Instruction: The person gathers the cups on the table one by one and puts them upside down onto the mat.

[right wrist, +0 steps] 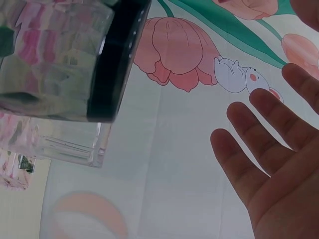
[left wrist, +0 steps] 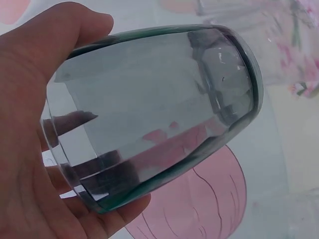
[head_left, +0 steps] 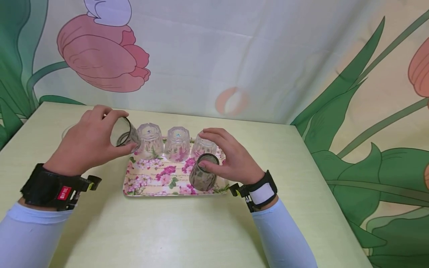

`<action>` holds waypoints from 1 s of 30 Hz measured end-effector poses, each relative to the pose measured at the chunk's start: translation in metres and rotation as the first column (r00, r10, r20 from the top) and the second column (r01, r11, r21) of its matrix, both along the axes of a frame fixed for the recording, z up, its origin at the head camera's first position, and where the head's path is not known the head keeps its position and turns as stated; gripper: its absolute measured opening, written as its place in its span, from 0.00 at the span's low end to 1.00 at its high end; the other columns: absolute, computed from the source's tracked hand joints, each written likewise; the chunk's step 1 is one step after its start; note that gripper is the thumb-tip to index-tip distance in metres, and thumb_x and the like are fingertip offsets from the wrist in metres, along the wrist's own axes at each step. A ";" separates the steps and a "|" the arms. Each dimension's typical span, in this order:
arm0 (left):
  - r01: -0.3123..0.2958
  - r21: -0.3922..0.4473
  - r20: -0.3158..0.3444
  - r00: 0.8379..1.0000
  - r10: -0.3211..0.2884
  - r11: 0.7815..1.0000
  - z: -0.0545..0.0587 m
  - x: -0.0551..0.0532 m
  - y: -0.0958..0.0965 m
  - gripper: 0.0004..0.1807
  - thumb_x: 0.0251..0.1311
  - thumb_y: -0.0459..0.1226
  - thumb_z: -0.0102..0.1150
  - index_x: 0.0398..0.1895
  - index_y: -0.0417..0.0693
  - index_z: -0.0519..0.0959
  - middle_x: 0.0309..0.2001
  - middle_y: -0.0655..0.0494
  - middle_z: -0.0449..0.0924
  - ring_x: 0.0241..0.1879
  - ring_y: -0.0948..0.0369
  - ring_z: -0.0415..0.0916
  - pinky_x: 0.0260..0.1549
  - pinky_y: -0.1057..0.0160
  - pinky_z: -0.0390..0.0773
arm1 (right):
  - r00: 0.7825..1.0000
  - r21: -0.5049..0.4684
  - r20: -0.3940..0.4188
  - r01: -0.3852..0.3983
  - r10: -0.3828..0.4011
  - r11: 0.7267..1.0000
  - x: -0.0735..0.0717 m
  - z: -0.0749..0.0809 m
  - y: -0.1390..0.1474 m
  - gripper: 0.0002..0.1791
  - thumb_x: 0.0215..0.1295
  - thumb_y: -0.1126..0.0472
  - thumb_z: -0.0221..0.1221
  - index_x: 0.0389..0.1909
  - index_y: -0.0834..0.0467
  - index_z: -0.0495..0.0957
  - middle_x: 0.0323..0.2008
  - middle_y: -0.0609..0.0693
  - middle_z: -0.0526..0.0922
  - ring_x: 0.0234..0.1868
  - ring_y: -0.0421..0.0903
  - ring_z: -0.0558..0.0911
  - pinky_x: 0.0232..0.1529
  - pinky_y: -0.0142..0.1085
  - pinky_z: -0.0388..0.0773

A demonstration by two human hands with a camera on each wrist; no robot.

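My left hand grips a dark-tinted drinking glass between thumb and fingers, tilted near the back left corner of the floral tray. Another tinted glass stands at the tray's front right. Beside it is my right hand, fingers extended and spread, with the thumb overlapping the glass's top end in the head view. In the right wrist view those fingers are straight and apart from that glass. Three clear faceted glasses, a left one, a middle one and a right one, stand along the tray's back.
The tray lies on a pale table. Behind it hangs a curtain printed with tulips and leaves, which also runs along the right side. Both wrists wear black straps, the left strap and the right strap.
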State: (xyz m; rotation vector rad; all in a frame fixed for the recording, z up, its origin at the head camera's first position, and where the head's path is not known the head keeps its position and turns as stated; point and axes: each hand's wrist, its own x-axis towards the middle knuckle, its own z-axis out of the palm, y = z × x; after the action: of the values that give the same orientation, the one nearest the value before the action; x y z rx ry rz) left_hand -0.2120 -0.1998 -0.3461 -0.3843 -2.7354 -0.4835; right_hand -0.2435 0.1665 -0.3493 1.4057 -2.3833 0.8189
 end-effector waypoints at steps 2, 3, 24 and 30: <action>0.018 0.006 -0.014 1.000 -0.018 1.000 0.003 0.003 0.003 0.44 0.45 0.53 0.77 0.64 0.45 0.72 0.58 0.35 0.68 0.52 0.38 0.67 0.32 0.34 0.80 | 1.000 0.003 -0.001 0.002 -0.002 1.000 0.000 0.000 0.000 0.36 0.62 0.52 0.67 0.70 0.57 0.68 0.67 0.52 0.70 0.69 0.46 0.69 0.69 0.41 0.69; 0.027 0.011 -0.020 0.999 -0.026 1.000 0.004 0.004 0.004 0.44 0.45 0.53 0.77 0.64 0.44 0.72 0.58 0.35 0.69 0.52 0.38 0.67 0.33 0.34 0.80 | 1.000 0.005 -0.002 0.004 -0.004 1.000 0.000 0.000 0.000 0.36 0.62 0.52 0.67 0.70 0.57 0.68 0.67 0.52 0.70 0.69 0.46 0.69 0.69 0.42 0.69; 0.139 0.135 -0.099 0.987 -0.126 0.981 0.022 0.022 0.033 0.44 0.47 0.53 0.76 0.64 0.42 0.70 0.59 0.40 0.68 0.56 0.44 0.69 0.45 0.38 0.80 | 1.000 0.010 -0.019 0.010 -0.010 1.000 0.000 0.001 0.000 0.37 0.62 0.52 0.68 0.70 0.57 0.67 0.66 0.53 0.71 0.69 0.48 0.70 0.69 0.42 0.69; 0.194 0.168 -0.134 0.976 -0.173 0.966 0.022 0.024 0.045 0.44 0.46 0.53 0.76 0.64 0.42 0.70 0.59 0.43 0.69 0.55 0.48 0.70 0.46 0.42 0.81 | 1.000 0.005 -0.026 0.005 -0.005 1.000 0.000 0.001 0.001 0.38 0.61 0.53 0.68 0.71 0.57 0.66 0.67 0.54 0.70 0.69 0.48 0.70 0.69 0.42 0.69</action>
State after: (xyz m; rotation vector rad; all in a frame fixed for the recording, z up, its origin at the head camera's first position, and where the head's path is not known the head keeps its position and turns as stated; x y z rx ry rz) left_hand -0.1885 -0.1547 -0.3245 -0.6025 -2.5280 -0.7271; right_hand -0.2434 0.1676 -0.3487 1.4029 -2.3700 0.7893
